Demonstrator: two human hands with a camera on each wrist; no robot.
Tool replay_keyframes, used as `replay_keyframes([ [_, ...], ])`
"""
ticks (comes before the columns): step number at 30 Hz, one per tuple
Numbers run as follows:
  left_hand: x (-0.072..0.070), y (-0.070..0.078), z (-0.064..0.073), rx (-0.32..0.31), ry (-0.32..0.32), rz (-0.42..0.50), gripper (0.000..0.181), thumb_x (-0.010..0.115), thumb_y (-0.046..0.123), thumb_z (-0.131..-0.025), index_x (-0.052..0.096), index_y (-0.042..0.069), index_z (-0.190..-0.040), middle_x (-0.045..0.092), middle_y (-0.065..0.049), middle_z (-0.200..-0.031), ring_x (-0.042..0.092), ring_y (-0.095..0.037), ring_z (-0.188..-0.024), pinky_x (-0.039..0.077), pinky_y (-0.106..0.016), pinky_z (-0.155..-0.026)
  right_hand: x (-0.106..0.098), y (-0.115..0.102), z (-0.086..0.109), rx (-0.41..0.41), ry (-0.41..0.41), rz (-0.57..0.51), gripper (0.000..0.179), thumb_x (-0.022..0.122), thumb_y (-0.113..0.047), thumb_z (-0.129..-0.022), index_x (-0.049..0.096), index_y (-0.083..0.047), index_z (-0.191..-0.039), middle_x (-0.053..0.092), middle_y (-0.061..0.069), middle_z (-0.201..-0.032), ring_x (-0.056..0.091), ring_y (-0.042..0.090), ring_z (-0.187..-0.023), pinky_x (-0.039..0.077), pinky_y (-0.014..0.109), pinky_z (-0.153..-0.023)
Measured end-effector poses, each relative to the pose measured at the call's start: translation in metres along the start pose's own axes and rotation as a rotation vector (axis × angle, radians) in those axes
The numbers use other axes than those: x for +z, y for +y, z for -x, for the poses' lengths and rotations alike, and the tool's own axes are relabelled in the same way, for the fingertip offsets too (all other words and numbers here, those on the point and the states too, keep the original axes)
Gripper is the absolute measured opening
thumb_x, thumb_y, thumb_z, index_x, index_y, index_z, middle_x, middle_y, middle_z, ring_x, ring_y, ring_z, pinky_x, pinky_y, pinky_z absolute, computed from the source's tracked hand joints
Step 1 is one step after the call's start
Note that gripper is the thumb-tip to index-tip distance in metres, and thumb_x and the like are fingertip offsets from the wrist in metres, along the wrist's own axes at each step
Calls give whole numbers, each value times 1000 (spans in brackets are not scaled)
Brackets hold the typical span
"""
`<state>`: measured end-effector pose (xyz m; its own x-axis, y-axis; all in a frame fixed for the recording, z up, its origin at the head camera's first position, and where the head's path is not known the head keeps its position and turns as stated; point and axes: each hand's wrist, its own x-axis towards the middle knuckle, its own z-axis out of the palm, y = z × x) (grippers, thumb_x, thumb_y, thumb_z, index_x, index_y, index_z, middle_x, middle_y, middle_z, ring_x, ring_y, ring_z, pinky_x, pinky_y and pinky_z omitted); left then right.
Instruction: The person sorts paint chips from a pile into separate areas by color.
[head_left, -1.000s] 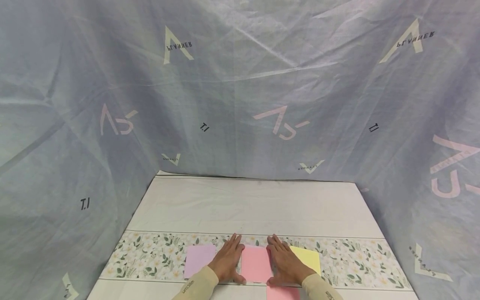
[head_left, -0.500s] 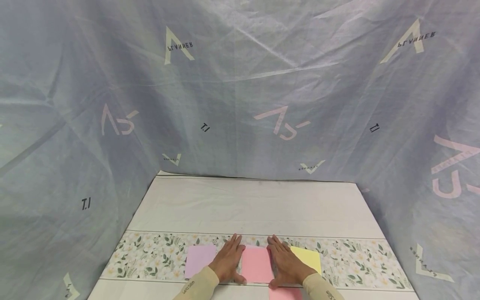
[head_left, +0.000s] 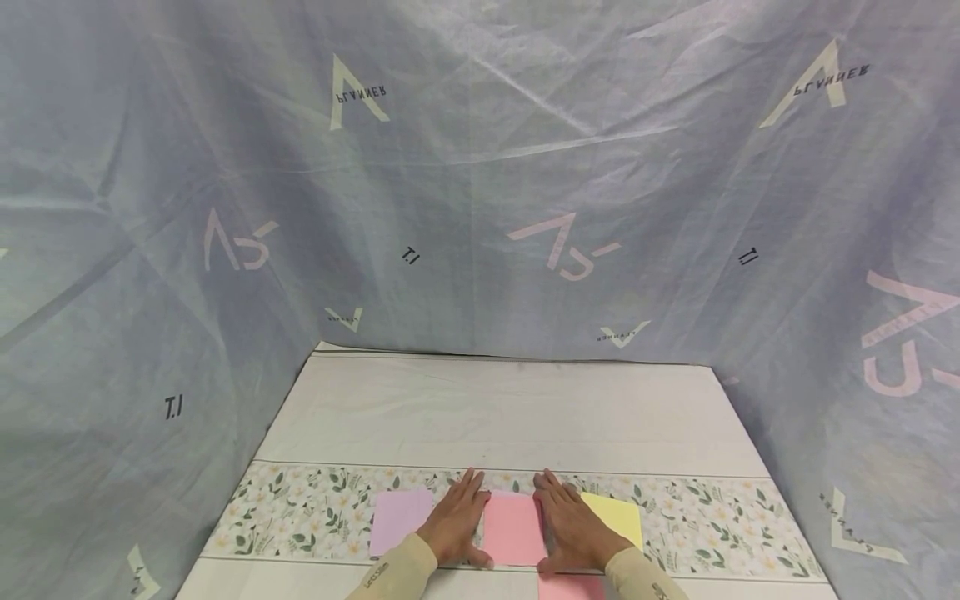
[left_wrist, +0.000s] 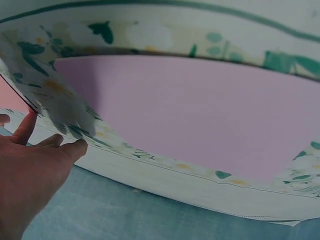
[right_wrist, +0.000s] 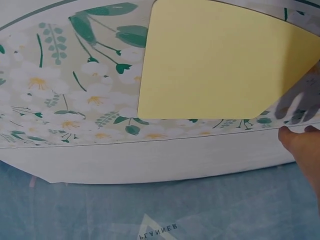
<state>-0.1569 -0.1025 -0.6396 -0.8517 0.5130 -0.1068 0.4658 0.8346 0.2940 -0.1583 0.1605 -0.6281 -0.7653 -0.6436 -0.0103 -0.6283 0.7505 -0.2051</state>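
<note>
A pink square of paper (head_left: 513, 530) lies flat between the two hands on a floral strip. A thin lilac edge shows along its far side. My left hand (head_left: 454, 521) touches its left edge, with fingers extended and thumb near the lower left corner. On the other side, my right hand (head_left: 573, 527) rests along the right edge, its fingers straight. The right thumb lies by the top of a second pink square (head_left: 572, 587), cut off by the frame. A lilac square (left_wrist: 200, 110) sits left of the left hand. A yellow square (right_wrist: 220, 60) lies partly behind the right hand.
The table (head_left: 510, 408) has a white cover with a floral band (head_left: 292, 512) across it. Grey-blue printed fabric (head_left: 480, 183) hangs behind the table and at both sides.
The second pink square at the bottom has shifted slightly right under the right thumb, then stayed put. Both hands otherwise hold nearly the same place.
</note>
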Motion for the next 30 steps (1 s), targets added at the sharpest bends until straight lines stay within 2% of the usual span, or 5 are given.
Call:
replay_keyframes([
  [8,1,-2,0,20,13,-11,104,85,64,-60,50,9,-141,28,-17,-162,19,-34,-152,27,-48,-121,2,2,0,-6,12,26,111,73,-77,-65,46,0,-139,39,20,-154,29,40,-148,35,55,-115],
  [15,2,-4,-2,33,4,-10,112,84,69,-54,49,9,-142,28,-17,-162,20,-34,-152,27,-48,-121,1,3,1,-38,51,31,110,71,-76,-66,47,3,-138,41,22,-152,33,42,-145,38,56,-112],
  [20,2,-7,-3,38,-17,0,114,84,71,-53,47,10,-143,26,-15,-163,18,-33,-153,26,-47,-122,0,5,1,-32,41,32,112,60,-85,-69,48,3,-138,41,21,-153,32,41,-146,38,55,-113],
  [23,2,-8,-3,53,-29,0,114,83,71,-53,46,10,-142,26,-15,-163,17,-33,-153,26,-47,-121,0,6,2,-25,28,4,114,56,-87,-71,47,3,-140,40,21,-154,31,41,-146,37,56,-113],
  [30,-5,-9,-4,63,-69,1,110,81,73,-58,46,12,-141,25,-13,-164,18,-31,-153,29,-47,-120,-2,5,2,12,-13,-94,111,63,-81,-70,44,0,-144,37,18,-156,28,38,-148,35,58,-114],
])
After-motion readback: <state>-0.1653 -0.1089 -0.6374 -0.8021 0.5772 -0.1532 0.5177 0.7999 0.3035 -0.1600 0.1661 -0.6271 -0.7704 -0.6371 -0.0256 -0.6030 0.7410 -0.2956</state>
